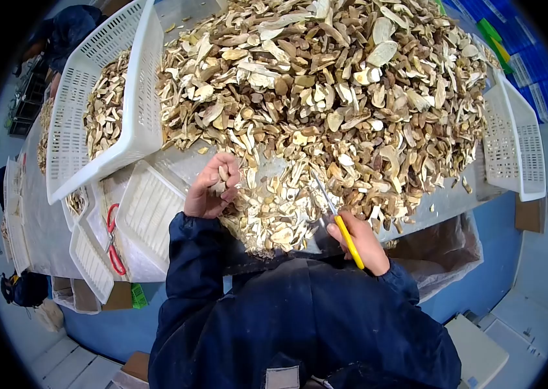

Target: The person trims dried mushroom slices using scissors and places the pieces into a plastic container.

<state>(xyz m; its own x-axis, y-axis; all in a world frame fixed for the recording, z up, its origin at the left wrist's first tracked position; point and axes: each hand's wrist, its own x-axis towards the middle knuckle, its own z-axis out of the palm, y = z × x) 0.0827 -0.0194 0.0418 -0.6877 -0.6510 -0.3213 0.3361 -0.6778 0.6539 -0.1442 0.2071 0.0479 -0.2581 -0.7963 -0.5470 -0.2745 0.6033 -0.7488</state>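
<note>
A large heap of dried mushroom slices (pixel 326 97) covers the table, with a smaller spread of paler slices (pixel 280 207) close to my body. My left hand (pixel 214 187) is raised at the left edge of that spread, its fingers curled around a few mushroom pieces (pixel 223 174). In my right hand (pixel 366 245) is a knife (pixel 348 240) with a yellow handle. Its thin blade points away from me, over the slices. The knife's tip is hard to make out against them.
A white perforated crate (pixel 141 91) with slices stands at the left, another crate (pixel 525 149) at the right. White trays (pixel 147 207) and red-handled scissors (pixel 113 240) lie left of me. A lined box (pixel 442 249) sits below the table edge. Another person (pixel 73 32) is at upper left.
</note>
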